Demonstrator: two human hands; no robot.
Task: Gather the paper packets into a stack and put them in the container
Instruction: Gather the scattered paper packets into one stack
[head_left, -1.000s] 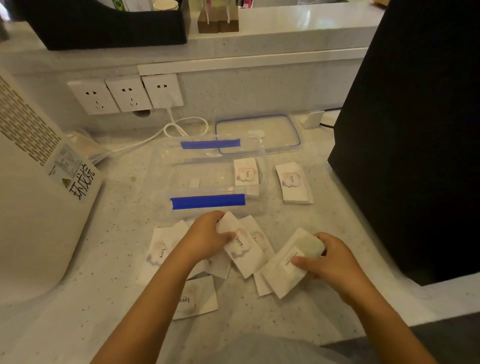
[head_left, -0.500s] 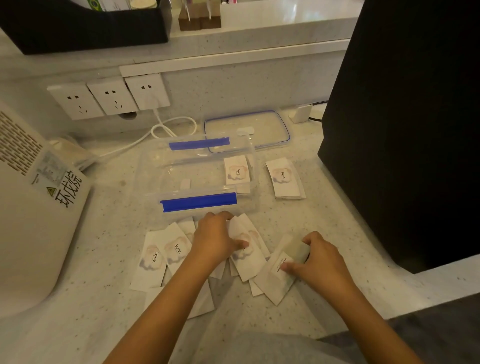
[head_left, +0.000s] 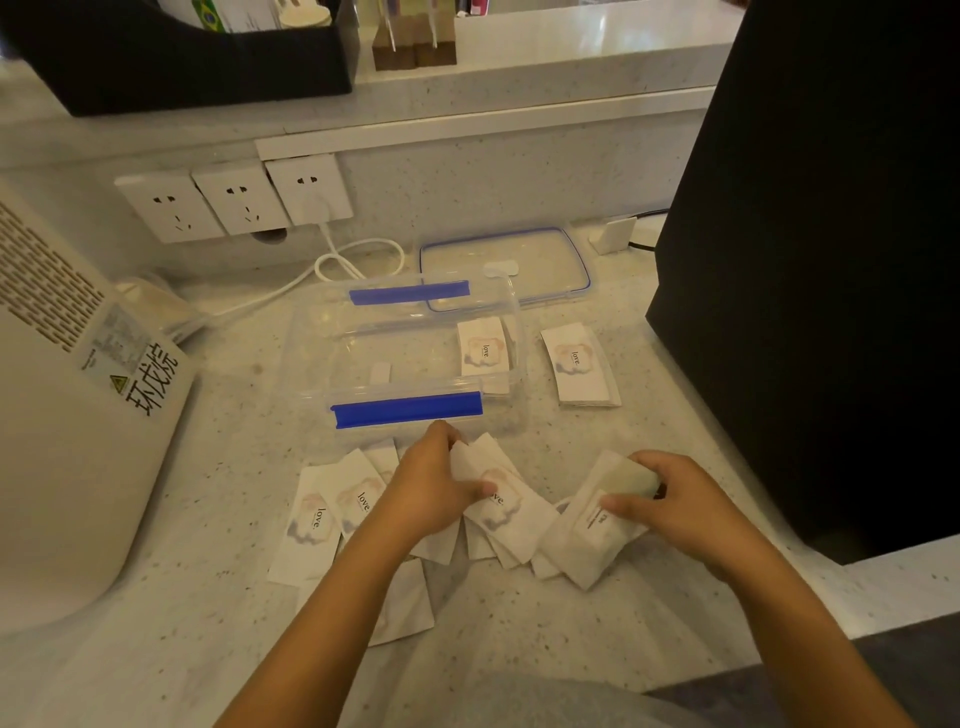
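Several white paper packets printed "love" lie fanned on the counter in front of the clear container (head_left: 311, 353) with blue clips. My left hand (head_left: 431, 488) grips one packet (head_left: 511, 512) in the middle of the fan. My right hand (head_left: 675, 499) holds a small bundle of packets (head_left: 592, 540) at its upper end. More loose packets (head_left: 317, 519) lie to the left under my left forearm. One packet (head_left: 483, 348) rests inside the container at its right end. Another small pile of packets (head_left: 579, 364) lies just right of the container.
The container's lid (head_left: 576, 270) lies behind it. A white appliance (head_left: 62, 426) stands at the left, a large black block (head_left: 805, 260) at the right. Wall sockets (head_left: 234, 202) with a white cable (head_left: 332, 265) sit at the back. The counter edge runs along the bottom right.
Both hands stay on their packets and have drawn them slightly closer together; the camera has tilted a little.
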